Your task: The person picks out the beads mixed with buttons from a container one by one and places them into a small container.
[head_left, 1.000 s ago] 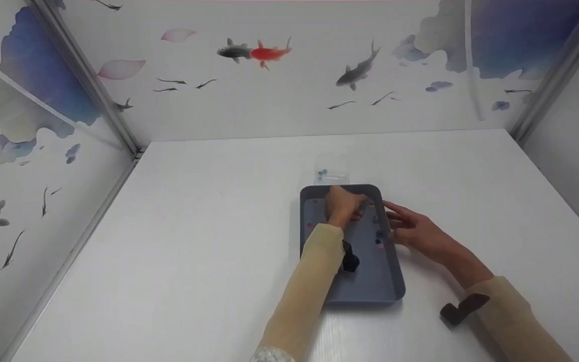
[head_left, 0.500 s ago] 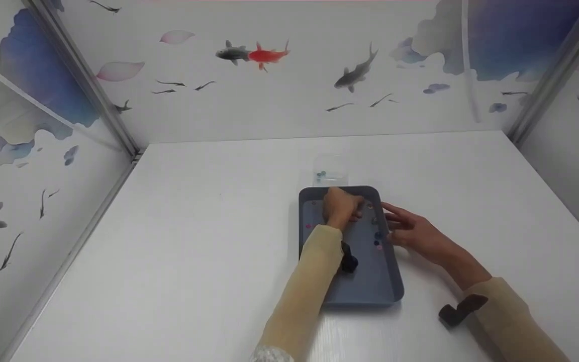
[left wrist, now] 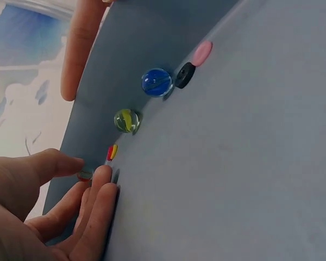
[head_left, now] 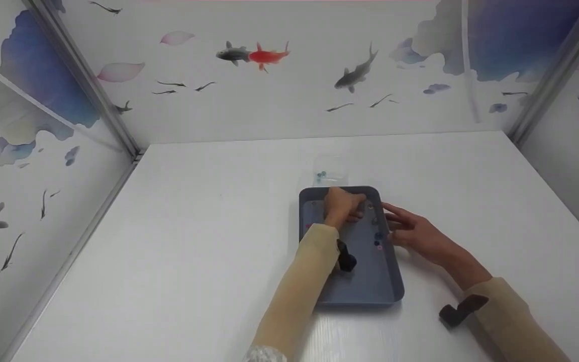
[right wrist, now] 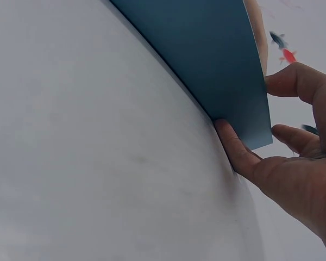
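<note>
A blue-grey tray (head_left: 362, 289) lies lengthwise on the table. At its far end my left hand (head_left: 340, 205) reaches inside, near the right wall. In the left wrist view its thumb and fingers pinch a small clear glass marble (left wrist: 85, 175) with red and green in it, partly hidden. Along that wall lie a red and yellow piece (left wrist: 112, 152), a green-yellow marble (left wrist: 126, 120), a blue marble (left wrist: 156, 82), a black button (left wrist: 185, 75) and a pink button (left wrist: 202, 53). My right hand (head_left: 417, 234) touches the tray's right wall from outside, fingers extended.
Behind the tray stands a clear plastic container (head_left: 337, 178) with several small bluish-green balls inside. A pink piece (head_left: 308, 226) lies by the tray's left wall, partly behind the left arm. Printed walls enclose the white table (head_left: 194, 226) at the back and sides.
My left forearm has shifted slightly to the left, while the hand stays at nearly the same spot in the tray. The right hand and the tray look unmoved.
</note>
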Demonstrator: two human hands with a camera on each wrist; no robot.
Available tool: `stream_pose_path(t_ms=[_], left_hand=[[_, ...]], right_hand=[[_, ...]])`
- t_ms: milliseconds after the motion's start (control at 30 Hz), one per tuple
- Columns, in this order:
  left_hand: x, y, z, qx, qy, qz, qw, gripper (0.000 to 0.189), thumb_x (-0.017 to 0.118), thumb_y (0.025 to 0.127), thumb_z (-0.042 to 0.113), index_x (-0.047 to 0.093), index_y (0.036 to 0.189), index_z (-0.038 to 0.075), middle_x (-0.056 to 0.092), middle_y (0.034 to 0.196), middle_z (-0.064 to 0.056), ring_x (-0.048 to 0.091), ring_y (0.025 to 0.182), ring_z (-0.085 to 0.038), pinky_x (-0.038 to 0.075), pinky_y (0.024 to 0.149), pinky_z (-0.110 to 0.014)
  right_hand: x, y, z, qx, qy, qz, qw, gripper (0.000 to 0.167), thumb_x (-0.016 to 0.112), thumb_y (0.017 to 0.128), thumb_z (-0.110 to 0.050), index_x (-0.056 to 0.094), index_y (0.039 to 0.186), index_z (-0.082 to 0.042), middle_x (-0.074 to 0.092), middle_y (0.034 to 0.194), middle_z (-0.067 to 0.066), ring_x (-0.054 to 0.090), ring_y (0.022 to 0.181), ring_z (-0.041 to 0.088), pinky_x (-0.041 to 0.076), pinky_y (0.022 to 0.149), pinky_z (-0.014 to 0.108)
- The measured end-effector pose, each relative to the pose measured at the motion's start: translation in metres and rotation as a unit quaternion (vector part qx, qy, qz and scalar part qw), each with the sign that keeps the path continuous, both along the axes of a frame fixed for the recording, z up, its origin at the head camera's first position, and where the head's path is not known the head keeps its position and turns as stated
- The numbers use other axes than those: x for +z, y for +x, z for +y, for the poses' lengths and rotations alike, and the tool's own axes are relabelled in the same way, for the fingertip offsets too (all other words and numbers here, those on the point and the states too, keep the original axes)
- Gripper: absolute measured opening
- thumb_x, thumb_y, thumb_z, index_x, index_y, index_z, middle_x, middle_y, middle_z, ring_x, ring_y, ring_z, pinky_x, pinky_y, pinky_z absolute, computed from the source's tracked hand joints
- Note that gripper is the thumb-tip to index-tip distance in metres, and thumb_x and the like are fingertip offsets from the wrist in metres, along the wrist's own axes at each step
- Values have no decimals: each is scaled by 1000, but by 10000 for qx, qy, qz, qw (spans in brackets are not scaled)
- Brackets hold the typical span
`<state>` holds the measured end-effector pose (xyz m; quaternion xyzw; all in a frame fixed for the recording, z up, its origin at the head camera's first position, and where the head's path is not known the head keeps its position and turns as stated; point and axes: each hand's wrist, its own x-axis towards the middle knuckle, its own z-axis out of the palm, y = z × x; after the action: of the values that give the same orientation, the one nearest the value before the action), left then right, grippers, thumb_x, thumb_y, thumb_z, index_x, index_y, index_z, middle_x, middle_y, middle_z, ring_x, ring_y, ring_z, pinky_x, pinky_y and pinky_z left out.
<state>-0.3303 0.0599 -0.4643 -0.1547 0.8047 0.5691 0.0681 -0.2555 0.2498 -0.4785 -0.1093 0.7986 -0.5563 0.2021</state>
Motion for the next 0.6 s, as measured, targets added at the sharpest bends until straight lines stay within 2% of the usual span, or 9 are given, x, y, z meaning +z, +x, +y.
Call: stream_pose_path(t_ms=[267,433,600], left_hand=[[7,4,-6,-127,277,-136,9994,16,78,84,17,71,80,4,73,67,-12,72,53,-21,60,47,-30],[16,5,-10,-189,242,-307,9991,16,78,83,20,72,78,7,72,62,-10,70,51,-20,60,46,-30],[23,8,-14,-257,194,-313,9990,16,78,82,21,72,80,7,72,60,-9,70,51,-21,62,50,-32]], right_hand=[[1,0,0,49,-99,-34,9999,77,65,94,-17,26,159,-32,32,163,15,34,150,36,35,120,57],[0,0,0,87,-241,-42,9997,78,64,95,-15,25,160,-30,31,163,15,32,151,35,40,118,53],[0,1,0,53,-136,-40,9999,77,66,94,-18,26,159,-32,33,163,15,34,150,36,35,120,58]])
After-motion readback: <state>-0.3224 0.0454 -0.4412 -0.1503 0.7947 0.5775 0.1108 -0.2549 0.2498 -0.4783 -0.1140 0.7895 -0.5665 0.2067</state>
